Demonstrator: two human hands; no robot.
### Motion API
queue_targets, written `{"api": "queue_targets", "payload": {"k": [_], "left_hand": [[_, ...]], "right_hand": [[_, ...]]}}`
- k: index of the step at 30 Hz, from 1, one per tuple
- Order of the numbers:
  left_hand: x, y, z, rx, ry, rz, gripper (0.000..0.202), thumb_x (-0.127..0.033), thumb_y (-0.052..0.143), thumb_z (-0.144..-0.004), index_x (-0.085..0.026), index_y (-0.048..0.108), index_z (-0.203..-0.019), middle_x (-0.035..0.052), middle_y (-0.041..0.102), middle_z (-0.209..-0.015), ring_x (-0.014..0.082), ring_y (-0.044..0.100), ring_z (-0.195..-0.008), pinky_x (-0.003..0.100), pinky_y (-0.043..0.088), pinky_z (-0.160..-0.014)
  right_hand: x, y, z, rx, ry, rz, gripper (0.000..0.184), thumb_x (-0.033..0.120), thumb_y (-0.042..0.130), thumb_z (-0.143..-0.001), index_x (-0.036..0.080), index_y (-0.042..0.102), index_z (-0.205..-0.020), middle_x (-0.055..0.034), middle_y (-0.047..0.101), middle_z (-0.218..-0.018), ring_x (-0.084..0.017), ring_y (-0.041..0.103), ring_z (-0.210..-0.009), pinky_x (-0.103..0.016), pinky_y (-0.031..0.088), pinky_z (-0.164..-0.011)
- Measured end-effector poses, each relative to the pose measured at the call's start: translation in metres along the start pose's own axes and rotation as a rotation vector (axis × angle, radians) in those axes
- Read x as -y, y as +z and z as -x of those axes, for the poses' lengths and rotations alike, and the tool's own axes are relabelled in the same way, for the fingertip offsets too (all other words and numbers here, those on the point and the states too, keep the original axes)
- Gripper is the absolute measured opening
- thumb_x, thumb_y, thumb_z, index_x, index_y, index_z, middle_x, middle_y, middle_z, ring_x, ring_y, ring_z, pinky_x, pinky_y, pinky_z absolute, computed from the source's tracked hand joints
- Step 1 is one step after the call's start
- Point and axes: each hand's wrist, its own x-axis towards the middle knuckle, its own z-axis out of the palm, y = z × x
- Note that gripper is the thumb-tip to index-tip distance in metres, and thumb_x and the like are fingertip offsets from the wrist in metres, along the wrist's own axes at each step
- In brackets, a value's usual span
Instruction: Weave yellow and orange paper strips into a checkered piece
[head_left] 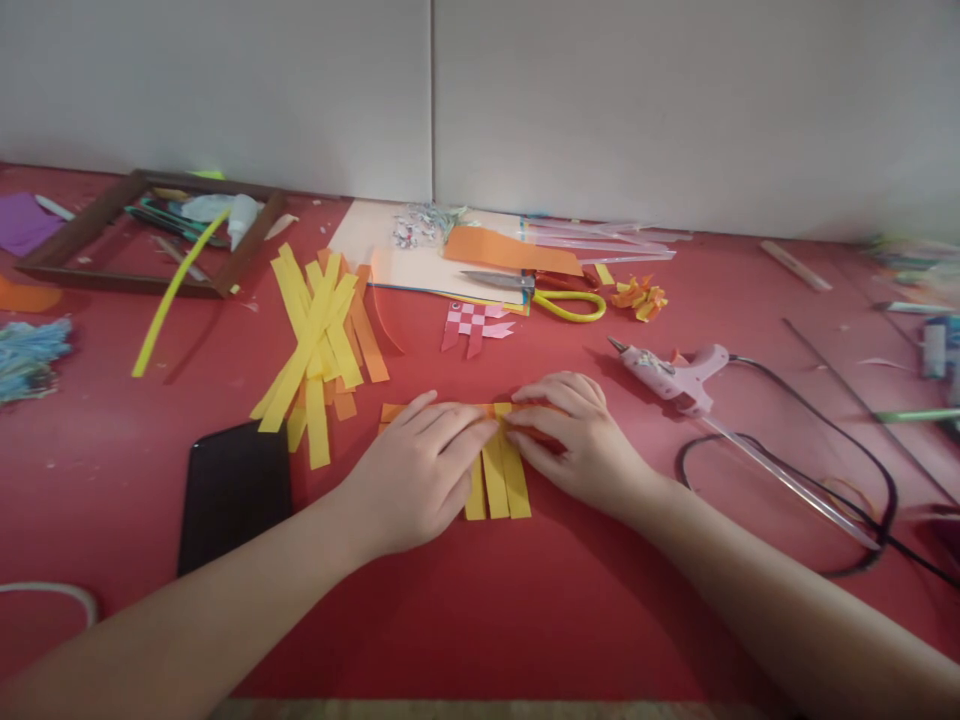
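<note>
Fingers [450,430] over red tabletop [465,620], wall [225,90] beyond

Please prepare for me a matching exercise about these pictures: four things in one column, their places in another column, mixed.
1. Glue gun
2. Flat black device
3. Checkered paper fish
4. Left hand

A. Between the scissors and the hands
B. At the yellow strips
C. Right of the right hand
D. Partly hidden by the left forearm

Pairs: 1-C, 2-D, 3-A, 4-B
</note>
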Motion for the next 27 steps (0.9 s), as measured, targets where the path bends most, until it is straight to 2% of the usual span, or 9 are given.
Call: {"api": "queue_targets", "payload": {"k": [4, 9, 19, 27], "left_hand": [[0.0027, -0.0009, -0.0029, -0.077, -0.056, 0.039, 0.040, -0.008, 0.041, -0.090, -0.010, 0.051, -0.128, 0.0145, 0.059, -0.127, 0.0263, 0.054, -0.118, 0.047, 0.044, -0.106], [0.0083, -0.0041, -0.0038, -0.172, -0.198, -0.020, 0.031, -0.008, 0.047, -0.088, -0.012, 0.054, -0.118, 0.0111, 0.063, -0.111, 0.0267, 0.055, -0.108, 0.045, 0.050, -0.094], [0.0081, -0.0049, -0.0033, -0.108, -0.120, 0.026, 0.013, -0.016, 0.050, -0.094, -0.013, 0.063, -0.096, 0.0077, 0.065, -0.101, 0.0222, 0.055, -0.098, 0.039, 0.048, -0.090], [0.0075, -0.0041, -0.0049, -0.077, -0.146, 0.039, 0.012, -0.016, 0.051, -0.093, -0.015, 0.063, -0.096, 0.0083, 0.064, -0.104, 0.0231, 0.056, -0.101, 0.040, 0.048, -0.091]], "right_hand": [[0.0002, -0.0005, -0.0007, 0.013, 0.005, 0.000, 0.011, 0.019, 0.060, -0.088, 0.022, 0.070, -0.093, -0.0071, 0.068, -0.102, -0.023, 0.058, -0.097, -0.043, 0.043, -0.088], [0.0004, -0.0013, -0.0013, 0.019, 0.015, -0.004, 0.009, 0.022, 0.060, -0.089, 0.023, 0.069, -0.093, -0.0067, 0.069, -0.101, -0.022, 0.058, -0.094, -0.043, 0.044, -0.088], [0.0002, -0.0004, -0.0011, 0.016, 0.010, -0.005, 0.008, 0.022, 0.060, -0.090, 0.022, 0.068, -0.093, -0.0066, 0.068, -0.101, -0.022, 0.058, -0.094, -0.043, 0.043, -0.088], [0.0013, -0.0013, -0.0015, 0.036, 0.037, -0.013, 0.010, 0.024, 0.059, -0.091, 0.024, 0.069, -0.095, -0.0064, 0.068, -0.102, -0.022, 0.058, -0.096, -0.043, 0.043, -0.089]]}}
